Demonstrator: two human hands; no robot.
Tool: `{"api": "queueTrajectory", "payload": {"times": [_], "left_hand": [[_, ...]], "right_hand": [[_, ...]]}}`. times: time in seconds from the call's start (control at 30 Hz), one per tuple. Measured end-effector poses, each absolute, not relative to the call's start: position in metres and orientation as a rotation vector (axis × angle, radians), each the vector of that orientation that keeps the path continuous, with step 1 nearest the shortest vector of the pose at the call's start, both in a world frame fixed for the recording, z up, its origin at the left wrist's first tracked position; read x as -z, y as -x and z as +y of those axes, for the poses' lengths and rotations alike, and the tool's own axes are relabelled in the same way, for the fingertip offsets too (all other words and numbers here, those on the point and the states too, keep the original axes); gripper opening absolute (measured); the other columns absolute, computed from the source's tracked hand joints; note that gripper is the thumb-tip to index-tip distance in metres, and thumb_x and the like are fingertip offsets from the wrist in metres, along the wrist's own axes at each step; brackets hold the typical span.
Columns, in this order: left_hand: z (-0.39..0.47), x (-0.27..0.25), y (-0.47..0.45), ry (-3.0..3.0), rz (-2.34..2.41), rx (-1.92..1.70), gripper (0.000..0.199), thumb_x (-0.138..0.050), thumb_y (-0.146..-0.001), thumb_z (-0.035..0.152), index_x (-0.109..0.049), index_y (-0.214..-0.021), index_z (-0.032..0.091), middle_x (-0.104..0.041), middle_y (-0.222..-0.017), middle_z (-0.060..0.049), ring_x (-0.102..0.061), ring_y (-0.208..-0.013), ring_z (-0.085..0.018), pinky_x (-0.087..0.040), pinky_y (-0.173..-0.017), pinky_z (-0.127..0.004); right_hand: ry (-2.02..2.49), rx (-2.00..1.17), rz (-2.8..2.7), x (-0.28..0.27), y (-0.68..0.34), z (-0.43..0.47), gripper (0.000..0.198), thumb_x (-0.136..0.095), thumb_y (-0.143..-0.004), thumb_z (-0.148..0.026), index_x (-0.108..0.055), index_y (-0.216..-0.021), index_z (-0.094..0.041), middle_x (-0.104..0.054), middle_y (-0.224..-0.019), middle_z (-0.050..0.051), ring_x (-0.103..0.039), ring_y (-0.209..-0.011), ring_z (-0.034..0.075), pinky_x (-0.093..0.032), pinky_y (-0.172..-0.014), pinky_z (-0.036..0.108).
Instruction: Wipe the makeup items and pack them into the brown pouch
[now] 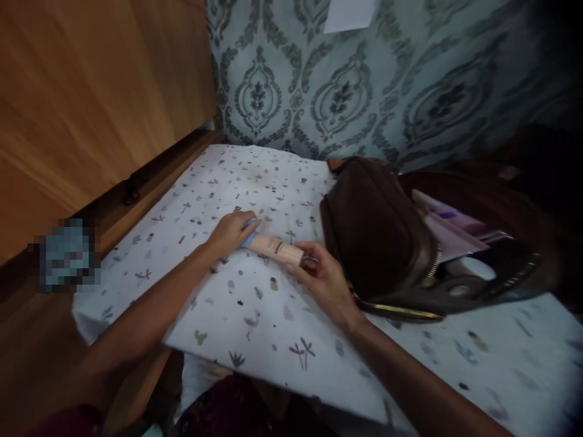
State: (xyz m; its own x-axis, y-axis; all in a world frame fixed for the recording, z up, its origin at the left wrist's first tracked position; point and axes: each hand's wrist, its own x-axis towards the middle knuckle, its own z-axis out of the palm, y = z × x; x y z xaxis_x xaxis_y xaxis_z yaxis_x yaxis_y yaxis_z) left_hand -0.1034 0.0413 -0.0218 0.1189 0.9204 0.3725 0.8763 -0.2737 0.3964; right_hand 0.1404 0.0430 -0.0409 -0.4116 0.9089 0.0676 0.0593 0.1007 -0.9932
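Note:
A beige cosmetic tube [276, 247] with a blue end lies level between my two hands, just above the patterned cloth. My left hand [233, 233] is closed around the blue end, its thumb along the top. At the other, darker end, my right hand [321, 276] pinches the tube between thumb and fingers. A small shiny curved edge shows by the right fingers; I cannot make out what it belongs to. Printing on the tube is too blurred to read.
A dark brown bag [364, 224] stands unzipped on the right, with a pinkish packet [455, 233] and a white round item [471, 268] inside. The white patterned cloth [255, 182] covers the table. Wooden furniture [104, 91] borders the left, and a patterned wall [337, 97] the back.

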Motion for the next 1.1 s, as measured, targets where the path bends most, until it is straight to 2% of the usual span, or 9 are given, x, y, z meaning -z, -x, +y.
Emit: {"api": "queueTrajectory", "payload": {"times": [0.1, 0.27, 0.4, 0.53, 0.63, 0.87, 0.97, 1.1], "left_hand": [[0.042, 0.024, 0.108, -2.278, 1.986, -0.923, 0.037, -0.036, -0.101, 0.043, -0.061, -0.087, 0.019, -0.066, -0.082, -0.006, -0.061, -0.078, -0.022, -0.043, -0.075, -0.033], [0.035, 0.019, 0.101, -2.321, 2.088, -1.073, 0.038, -0.036, -0.103, 0.042, -0.063, -0.091, 0.019, -0.067, -0.08, -0.006, -0.061, -0.076, -0.022, -0.045, -0.072, -0.033], [0.021, 0.011, 0.071, -2.568, 1.732, -1.233, 0.034, -0.034, -0.104, 0.034, -0.063, -0.108, 0.017, -0.07, -0.094, -0.009, -0.063, -0.088, -0.021, -0.049, -0.081, -0.034], [0.015, 0.013, 0.042, -2.932, 1.307, -1.108, 0.036, -0.037, -0.104, 0.037, -0.062, -0.117, 0.015, -0.07, -0.1, -0.012, -0.062, -0.09, -0.023, -0.05, -0.082, -0.038], [0.019, 0.016, 0.037, -3.055, 1.279, -0.988, 0.038, -0.038, -0.104, 0.042, -0.063, -0.114, 0.015, -0.07, -0.099, -0.012, -0.063, -0.089, -0.025, -0.048, -0.08, -0.04], [0.031, 0.016, 0.07, -2.993, 1.525, -0.917, 0.033, -0.041, -0.103, 0.037, -0.067, -0.104, 0.017, -0.072, -0.092, -0.01, -0.065, -0.085, -0.025, -0.047, -0.077, -0.038], [0.036, 0.018, 0.09, -2.845, 1.765, -0.935, 0.036, -0.039, -0.102, 0.039, -0.068, -0.099, 0.018, -0.073, -0.087, -0.009, -0.065, -0.081, -0.026, -0.047, -0.074, -0.038], [0.038, 0.019, 0.106, -2.509, 1.973, -1.083, 0.036, -0.039, -0.1, 0.043, -0.067, -0.095, 0.021, -0.074, -0.094, -0.008, -0.068, -0.087, -0.025, -0.048, -0.078, -0.035]], "right_hand": [[0.932, -1.281, -1.753, 0.038, -0.142, 0.041, 0.043, -0.072, -0.077, -0.037, -0.061, -0.115, -0.021, -0.064, -0.091, 0.002, -0.063, -0.073, 0.015, -0.05, -0.063, 0.027], [0.945, -1.12, -1.9, 0.034, -0.145, 0.036, 0.034, -0.064, -0.082, -0.036, -0.062, -0.113, -0.02, -0.066, -0.093, 0.003, -0.061, -0.078, 0.017, -0.048, -0.068, 0.029], [0.964, -1.11, -1.934, 0.028, -0.146, 0.034, 0.032, -0.061, -0.086, -0.039, -0.06, -0.109, -0.018, -0.063, -0.082, 0.001, -0.056, -0.071, 0.015, -0.045, -0.065, 0.028], [0.94, -1.157, -1.9, 0.028, -0.146, 0.036, 0.023, -0.06, -0.087, -0.038, -0.056, -0.099, -0.019, -0.057, -0.074, -0.002, -0.052, -0.067, 0.013, -0.043, -0.063, 0.026], [0.926, -1.24, -1.835, 0.033, -0.146, 0.04, 0.022, -0.058, -0.087, -0.04, -0.054, -0.095, -0.02, -0.056, -0.074, -0.002, -0.054, -0.066, 0.013, -0.044, -0.06, 0.025], [0.922, -1.458, -1.665, 0.034, -0.145, 0.043, 0.036, -0.062, -0.085, -0.054, -0.052, -0.095, -0.021, -0.055, -0.074, -0.004, -0.055, -0.054, 0.011, -0.042, -0.052, 0.024], [0.94, -1.502, -1.615, 0.032, -0.147, 0.043, 0.037, -0.062, -0.085, -0.056, -0.051, -0.091, -0.021, -0.054, -0.064, -0.005, -0.05, -0.048, 0.009, -0.035, -0.048, 0.022], [0.957, -1.577, -1.577, 0.028, -0.147, 0.041, 0.033, -0.061, -0.088, -0.052, -0.048, -0.087, -0.021, -0.054, -0.053, -0.007, -0.044, -0.044, 0.008, -0.032, -0.046, 0.02]]}}
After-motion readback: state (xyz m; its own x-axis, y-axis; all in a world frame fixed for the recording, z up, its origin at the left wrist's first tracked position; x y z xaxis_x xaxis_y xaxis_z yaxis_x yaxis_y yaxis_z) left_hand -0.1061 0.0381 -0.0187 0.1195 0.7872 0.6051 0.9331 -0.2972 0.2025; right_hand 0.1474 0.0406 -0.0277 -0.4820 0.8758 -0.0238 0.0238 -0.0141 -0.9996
